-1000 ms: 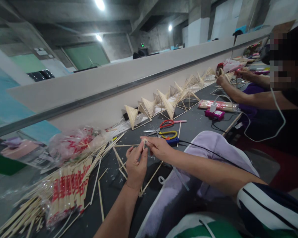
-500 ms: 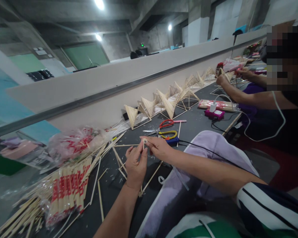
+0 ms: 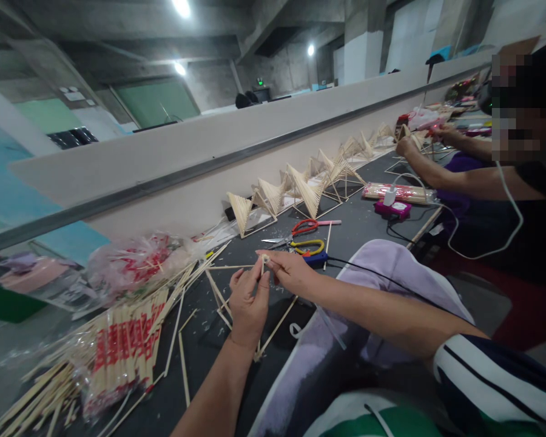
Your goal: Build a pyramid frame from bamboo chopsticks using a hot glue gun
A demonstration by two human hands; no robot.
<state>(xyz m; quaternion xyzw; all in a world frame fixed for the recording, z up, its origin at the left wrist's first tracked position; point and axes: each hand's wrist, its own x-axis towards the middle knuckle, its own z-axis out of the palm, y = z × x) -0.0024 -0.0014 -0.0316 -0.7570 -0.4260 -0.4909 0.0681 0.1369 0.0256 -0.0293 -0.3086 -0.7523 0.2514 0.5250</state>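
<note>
My left hand (image 3: 250, 300) pinches a thin wooden stick (image 3: 261, 267) near its upper end. From the other side, the fingertips of my right hand (image 3: 289, 270) press at the same end, where a small pale blob shows. Below and around my hands are the sticks of a wooden frame (image 3: 278, 328), partly hidden by my left hand and wrist. Just beyond my right hand lie scissors (image 3: 307, 235) with one red and one yellow handle. A blue corded tool (image 3: 316, 260) rests beside them, its front end hidden.
Twisted stick models (image 3: 306, 191) stand along the partition. Wrapped stick bundles (image 3: 125, 346), loose sticks (image 3: 40, 394) and a crumpled plastic bag (image 3: 131, 267) lie at left. A pink power block (image 3: 394, 209) sits at right, near a co-worker's arm (image 3: 464, 179). A lilac cloth covers my lap.
My hands stay in nearly the same place, both still at the stick's end. The co-worker at right has shifted slightly.
</note>
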